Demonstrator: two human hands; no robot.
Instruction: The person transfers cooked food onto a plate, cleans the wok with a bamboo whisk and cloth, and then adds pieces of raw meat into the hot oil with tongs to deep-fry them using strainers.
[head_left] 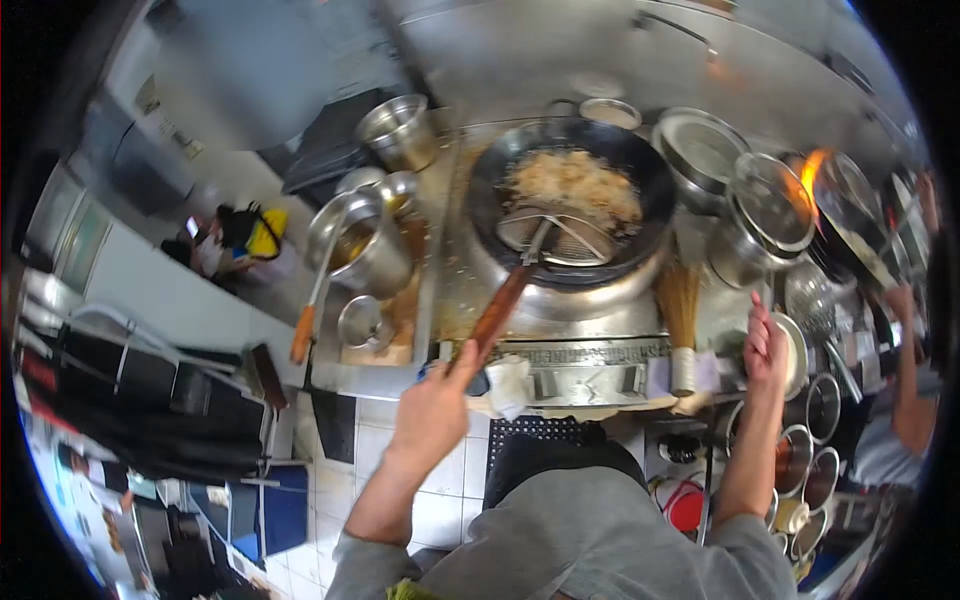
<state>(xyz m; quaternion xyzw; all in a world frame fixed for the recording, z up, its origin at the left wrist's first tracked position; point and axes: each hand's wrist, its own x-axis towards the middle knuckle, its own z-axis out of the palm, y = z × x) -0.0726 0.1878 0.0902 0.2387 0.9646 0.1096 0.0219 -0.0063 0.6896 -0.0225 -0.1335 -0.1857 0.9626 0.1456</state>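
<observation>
My left hand (435,415) is closed around the wooden handle of a mesh skimmer (565,238). Its round wire head dips into the near side of a large black wok (655,205). Golden, bubbling pieces of frying food (570,180) fill the oil beyond the mesh. Off to the right, my right hand (765,345) is closed on the thin handle of a round fine-mesh strainer (770,200), whose head is over a steel pot (735,255). A bamboo wok brush (680,310) stands between the wok and my right hand.
Left of the wok are steel pots (365,250), one with an orange-handled ladle (305,330) leaning out. Flames (812,175) rise around another pan (850,235) at the right, where a co-worker's arm (908,370) reaches in. A white cloth (508,385) lies on the stove's front edge.
</observation>
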